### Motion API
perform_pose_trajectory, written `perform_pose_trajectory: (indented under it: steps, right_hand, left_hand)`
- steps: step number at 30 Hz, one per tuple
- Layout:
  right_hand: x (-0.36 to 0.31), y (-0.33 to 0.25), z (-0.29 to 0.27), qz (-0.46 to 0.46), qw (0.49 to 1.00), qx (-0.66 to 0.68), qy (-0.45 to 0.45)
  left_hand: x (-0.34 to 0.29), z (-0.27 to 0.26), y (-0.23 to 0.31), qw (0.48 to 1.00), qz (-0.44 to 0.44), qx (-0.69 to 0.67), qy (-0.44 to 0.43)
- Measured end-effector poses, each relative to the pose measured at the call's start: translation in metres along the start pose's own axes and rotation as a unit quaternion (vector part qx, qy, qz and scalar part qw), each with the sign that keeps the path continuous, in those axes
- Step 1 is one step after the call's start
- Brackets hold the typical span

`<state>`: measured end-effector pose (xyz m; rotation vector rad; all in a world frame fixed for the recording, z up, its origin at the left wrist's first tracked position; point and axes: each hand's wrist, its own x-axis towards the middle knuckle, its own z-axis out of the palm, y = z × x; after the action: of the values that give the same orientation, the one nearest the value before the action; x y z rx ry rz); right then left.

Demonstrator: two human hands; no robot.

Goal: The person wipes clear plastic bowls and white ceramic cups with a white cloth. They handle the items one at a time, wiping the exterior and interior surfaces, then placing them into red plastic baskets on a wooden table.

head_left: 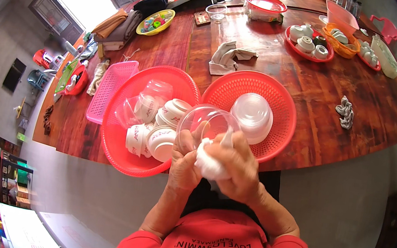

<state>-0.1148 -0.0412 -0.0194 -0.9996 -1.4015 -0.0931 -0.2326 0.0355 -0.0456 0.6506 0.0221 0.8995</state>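
Observation:
My left hand (pixel 187 161) grips a clear plastic bowl (pixel 208 117) by its side, with the fingers seen through the wall. A bunched white cloth (pixel 212 164) is in my right hand (pixel 238 167), pressed at the bowl's near rim. Both hands are in front of two red plastic baskets. The left red basket (pixel 120 150) holds several white bowls (pixel 162 143) with red markings, tipped at various angles, and clear plastic bowls (pixel 157 89). In the right red basket (pixel 281 102), clear bowls (pixel 252 112) stand stacked upside down.
A pink basket (pixel 112 85) lies left of the red ones on the wooden table (pixel 317 134). Behind them is a crumpled grey cloth (pixel 224 59); another cloth (pixel 345 113) lies right. Farther off are a yellow bowl (pixel 145 29) and a red tray (pixel 302 50) of cups.

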Motion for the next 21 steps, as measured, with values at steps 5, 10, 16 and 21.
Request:
perform_pose_trajectory:
  steps: [5,10,16,21]
  right_hand:
    - [0.011,0.009,-0.004,-0.017,0.999,-0.035,-0.001]
    - [0.028,0.027,-0.018,0.054,0.995,-0.087,0.005]
    - [0.023,0.01,-0.016,0.065,0.997,-0.03,0.02]
    - [0.009,-0.01,-0.001,-0.109,0.985,-0.124,-0.06]
  left_hand:
    - [-0.006,-0.004,0.0,0.997,-0.062,0.038,0.026]
    - [-0.004,0.003,0.004,0.994,-0.059,0.085,-0.036]
    - [-0.002,0.006,0.003,0.975,-0.031,0.221,-0.018]
    - [-0.001,-0.013,0.008,0.99,-0.056,0.121,-0.05]
